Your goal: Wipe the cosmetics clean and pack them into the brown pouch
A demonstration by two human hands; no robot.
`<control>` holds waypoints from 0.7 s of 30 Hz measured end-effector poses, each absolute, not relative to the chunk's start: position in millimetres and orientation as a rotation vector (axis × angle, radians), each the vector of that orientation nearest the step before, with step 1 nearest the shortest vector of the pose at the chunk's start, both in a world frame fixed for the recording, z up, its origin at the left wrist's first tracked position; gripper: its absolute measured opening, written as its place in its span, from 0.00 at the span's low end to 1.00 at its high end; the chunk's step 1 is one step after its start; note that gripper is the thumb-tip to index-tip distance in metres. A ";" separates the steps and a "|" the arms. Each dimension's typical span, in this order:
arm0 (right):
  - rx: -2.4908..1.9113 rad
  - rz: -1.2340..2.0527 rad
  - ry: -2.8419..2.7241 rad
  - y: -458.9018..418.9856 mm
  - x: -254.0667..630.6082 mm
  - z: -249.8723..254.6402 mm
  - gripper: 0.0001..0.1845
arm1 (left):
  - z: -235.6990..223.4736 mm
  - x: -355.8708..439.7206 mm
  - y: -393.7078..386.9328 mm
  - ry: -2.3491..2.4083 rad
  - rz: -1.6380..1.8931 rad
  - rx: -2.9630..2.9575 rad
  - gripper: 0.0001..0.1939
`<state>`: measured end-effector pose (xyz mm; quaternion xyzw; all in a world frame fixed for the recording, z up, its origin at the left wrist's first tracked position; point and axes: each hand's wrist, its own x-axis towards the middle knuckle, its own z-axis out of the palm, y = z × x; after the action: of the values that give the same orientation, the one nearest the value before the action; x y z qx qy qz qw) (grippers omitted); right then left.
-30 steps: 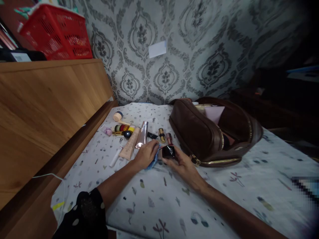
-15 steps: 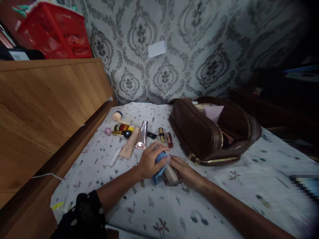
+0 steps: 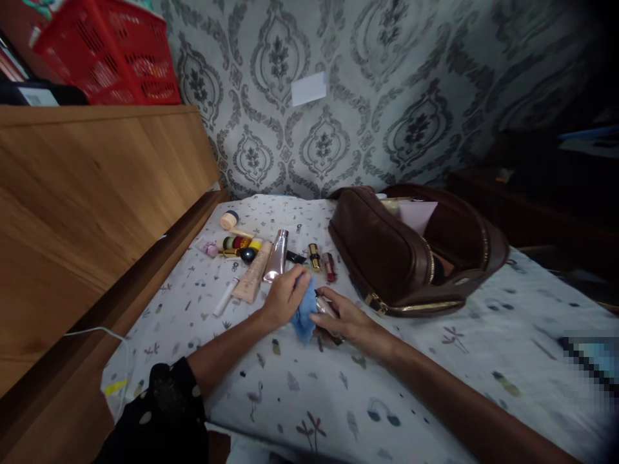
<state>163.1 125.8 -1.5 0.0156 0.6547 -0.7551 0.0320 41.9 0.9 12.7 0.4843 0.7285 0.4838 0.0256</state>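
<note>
My left hand (image 3: pixel 285 295) grips a crumpled blue cloth (image 3: pixel 304 316), pressed against the side of a small glass bottle. That bottle, which looks like foundation (image 3: pixel 327 310), sits tilted in my right hand (image 3: pixel 351 322), its fingers wrapped around it. Beyond my hands lie a shiny pink tube (image 3: pixel 276 254), a beige tube (image 3: pixel 253 272), a white slim tube (image 3: pixel 225 296), a gold and black lipstick (image 3: pixel 314 256) and a reddish lip gloss tube (image 3: pixel 329 266). A dark round-capped item (image 3: pixel 248 255) rests among several small jars at left.
A brown leather bag (image 3: pixel 377 251) stands unzipped at the right with things inside. A wooden panel (image 3: pixel 106 193) borders the left side, with a red basket (image 3: pixel 106 55) on top. A white cable (image 3: pixel 97 330) hangs at the left edge. Patterned cloth (image 3: pixel 387 386) covers the surface.
My right hand has shifted its hold and now wraps around the bottle more. My left hand with the cloth has moved slightly left, off the bottle's top. The view has tilted slightly.
</note>
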 end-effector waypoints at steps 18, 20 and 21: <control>0.229 -2.842 1.371 130.7 157.7 -1.2 0.19 | 7.8 41.2 -2.1 1.857 1.559 1.252 0.29; 0.226 -2.822 1.401 129.5 158.2 -2.6 0.20 | 6.6 40.9 -2.0 1.913 1.592 1.246 0.23; 0.230 -2.811 1.419 128.5 158.5 -2.6 0.20 | 6.2 40.2 -2.0 1.941 1.602 1.250 0.21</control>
<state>158.5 128.5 -2.6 0.0727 0.4494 -0.8904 -0.0079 40.2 -2.0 6.2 0.4388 0.6812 0.5623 0.1651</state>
